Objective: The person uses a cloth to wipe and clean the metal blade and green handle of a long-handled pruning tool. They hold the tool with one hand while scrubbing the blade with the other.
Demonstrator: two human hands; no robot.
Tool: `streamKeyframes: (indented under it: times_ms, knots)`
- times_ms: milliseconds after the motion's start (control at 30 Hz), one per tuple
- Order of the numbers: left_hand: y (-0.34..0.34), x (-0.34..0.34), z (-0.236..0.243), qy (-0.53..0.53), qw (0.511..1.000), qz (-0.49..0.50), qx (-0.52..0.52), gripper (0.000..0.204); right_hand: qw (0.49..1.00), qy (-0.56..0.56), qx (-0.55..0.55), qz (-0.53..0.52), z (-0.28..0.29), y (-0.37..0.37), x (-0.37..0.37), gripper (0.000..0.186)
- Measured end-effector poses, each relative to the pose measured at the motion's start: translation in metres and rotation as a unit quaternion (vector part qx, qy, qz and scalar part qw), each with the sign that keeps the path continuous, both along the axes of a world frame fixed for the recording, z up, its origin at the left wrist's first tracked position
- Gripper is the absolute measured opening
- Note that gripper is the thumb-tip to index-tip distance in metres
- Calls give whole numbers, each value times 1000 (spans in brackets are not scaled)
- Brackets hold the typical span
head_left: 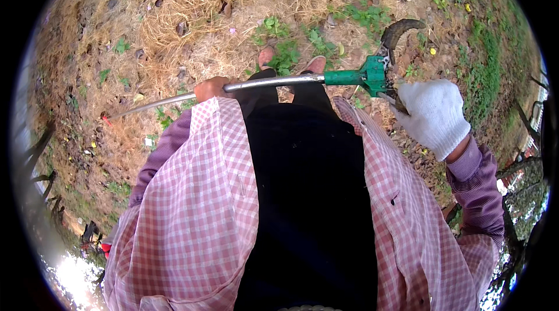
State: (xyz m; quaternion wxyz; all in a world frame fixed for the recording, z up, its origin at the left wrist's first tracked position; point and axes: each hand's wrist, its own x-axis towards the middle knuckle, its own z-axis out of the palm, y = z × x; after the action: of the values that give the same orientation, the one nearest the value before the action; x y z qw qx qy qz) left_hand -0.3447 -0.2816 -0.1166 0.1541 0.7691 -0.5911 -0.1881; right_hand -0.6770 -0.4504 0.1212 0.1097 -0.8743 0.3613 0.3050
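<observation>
A long silvery metal pole (273, 81) crosses in front of my body. At its right end is a green housing (371, 76), from which a dark, ridged, curved piece (400, 34) sticks out on the far side. My bare left hand (211, 88) is closed around the pole left of centre. In a white knitted glove, my right hand (431, 114) is closed beside the housing, gripping a thin metal piece (391, 101) at its near edge. Whether that piece is joined to the housing I cannot tell. The pole's far left end shows a small red tip (106, 119).
Dry straw (192, 14), brown leaves and green weeds (368, 17) cover the ground. My feet (316, 64) stand beyond the pole. Dark branches or trunks (527, 122) show at the right rim, and more at the left rim.
</observation>
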Motion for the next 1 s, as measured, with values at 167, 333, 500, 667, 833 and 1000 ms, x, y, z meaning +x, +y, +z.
streamKeyframes:
  times_ms: [167,333,500,667,833,1000]
  knots:
    - [-5,-1,-8,-14,999,-8,-27,31,999,-7,-26,-23,-6,-4,2,22]
    - [-5,1,-5,-12,999,6,33,32,999,-2,-43,-32,-1,1,11,27]
    - [-7,2,-6,-4,999,5,39,30,994,-28,-56,-90,-2,12,12,32]
    - [-8,2,-4,-30,998,3,63,29,987,-58,-11,-149,6,13,9,33]
    - [-9,2,-7,-6,998,17,63,27,978,-105,-42,-176,-3,26,4,33]
    - [-11,2,-6,-19,997,17,77,28,973,-100,-56,-201,-5,28,10,32]
